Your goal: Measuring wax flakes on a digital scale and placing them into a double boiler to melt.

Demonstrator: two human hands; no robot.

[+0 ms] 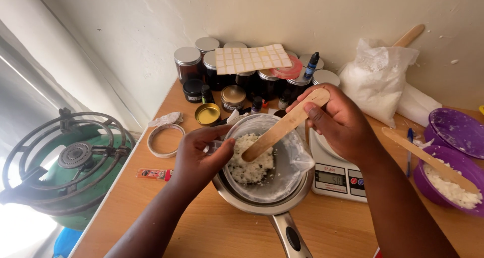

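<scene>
Closest to the head camera, two forearms reach out over the wooden desk (212,228); just beyond them a steel saucepan (275,200) sits near the front edge with its black handle (291,235) pointing back toward the person. Inside the pan rests a clear plastic jug (282,162), part filled with white waxy flakes (252,162); the left hand (199,154) curls around the jug's rim, thumb pressed on the lip; the right hand (340,119) pinches the top of a flat wooden stick (282,127), whose lower end is buried in the flakes. My judgement: the jug looks thin, light and flexible, so it is best steadied at the rim as now; the stick is stiff and light, held well at its upper end; the flakes seem loose and crumbly.

Toward the right edge stand a small digital scale (335,177), a purple bowl (443,187) of more flakes with a second stick, and a white bag (375,81); dark jars with silver lids (242,76) line the back edge against a cream wall; off the left edge stands a green gas burner (70,162).
</scene>
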